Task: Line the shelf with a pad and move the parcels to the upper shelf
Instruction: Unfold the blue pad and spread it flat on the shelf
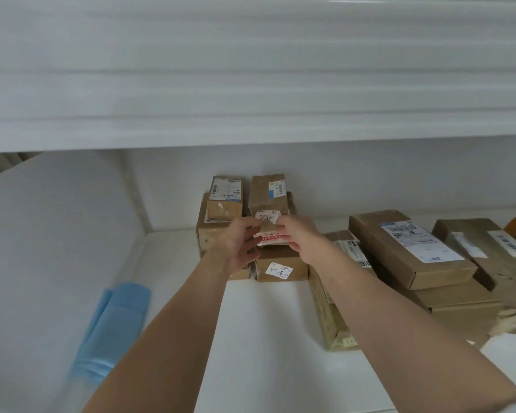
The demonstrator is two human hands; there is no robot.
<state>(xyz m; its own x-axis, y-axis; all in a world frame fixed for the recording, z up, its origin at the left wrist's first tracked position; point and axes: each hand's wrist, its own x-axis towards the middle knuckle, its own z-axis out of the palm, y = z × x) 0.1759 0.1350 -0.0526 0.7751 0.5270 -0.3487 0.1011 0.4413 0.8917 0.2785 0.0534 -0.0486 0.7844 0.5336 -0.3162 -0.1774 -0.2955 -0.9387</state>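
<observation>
Both hands were out in front, closing in on 1 small parcel (271, 234) with a red-and-white label. The left hand (238, 248) cupped its left side with fingers curled, and the right hand (297, 234) pinched the top right edge, so I'd say both were gripping it, though the fingers covered a lot of it. It sat on a flat box (282, 267) with a handwritten sticker, in front of a stack (221, 222) of about 4 cartons at the back of the lower shelf (268, 338).

To the right, more parcels (411, 248) lay piled and touching each other, running out to the frame edge. A folded blue cloth (113, 326) lay well apart on the left. A big white sheet (54, 234) curved up on the left side, maybe the pad, can't tell for sure.

The upper shelf (251, 135) ran across the top, and its surface looked white and soft, possibly lined already.

My guess: this was the moving step, barely started, since nearly everything was down below. Next move needs a clean lift straight up and back toward the person, clearing the shelf lip without knocking the stack behind.
</observation>
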